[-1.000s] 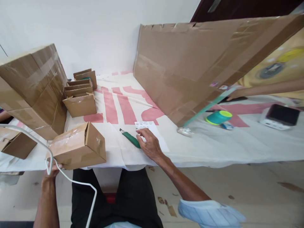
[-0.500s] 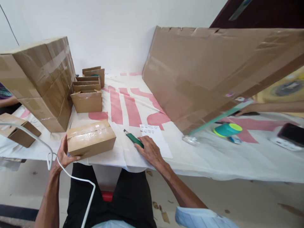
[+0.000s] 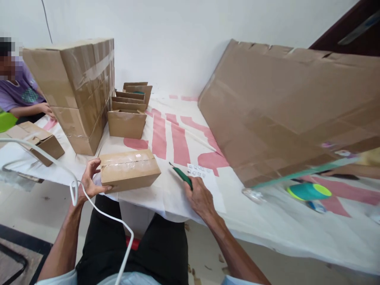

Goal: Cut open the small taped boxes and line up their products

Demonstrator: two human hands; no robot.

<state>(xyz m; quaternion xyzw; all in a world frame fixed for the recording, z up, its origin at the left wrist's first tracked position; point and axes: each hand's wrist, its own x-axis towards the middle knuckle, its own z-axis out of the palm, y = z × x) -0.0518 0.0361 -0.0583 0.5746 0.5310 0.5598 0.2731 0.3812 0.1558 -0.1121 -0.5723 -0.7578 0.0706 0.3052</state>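
A taped cardboard box [image 3: 130, 170] rests near the table's front edge. My left hand [image 3: 91, 180] is curved round its left end, thumb against the lower front and fingertips at the left edge. In my right hand [image 3: 202, 198] is a green utility knife [image 3: 182, 177], its tip pointing away and to the left, short of the box's right end. Under and beside that hand lies a white paper sheet [image 3: 212, 186] with small drawings. A white cable [image 3: 103, 214] hangs in front of my left forearm.
Stacked taped boxes [image 3: 84, 91] stand at left, with several open boxes [image 3: 127, 123] behind. Another box [image 3: 37, 140] lies at far left near a person in purple [image 3: 22, 89]. A large cardboard panel [image 3: 285, 111] leans at right, beside a teal tape roll [image 3: 308, 191].
The view has turned left, bringing the person in purple into sight. The knife has tilted a little in my right hand. My left hand's fingers have loosened slightly at the box.
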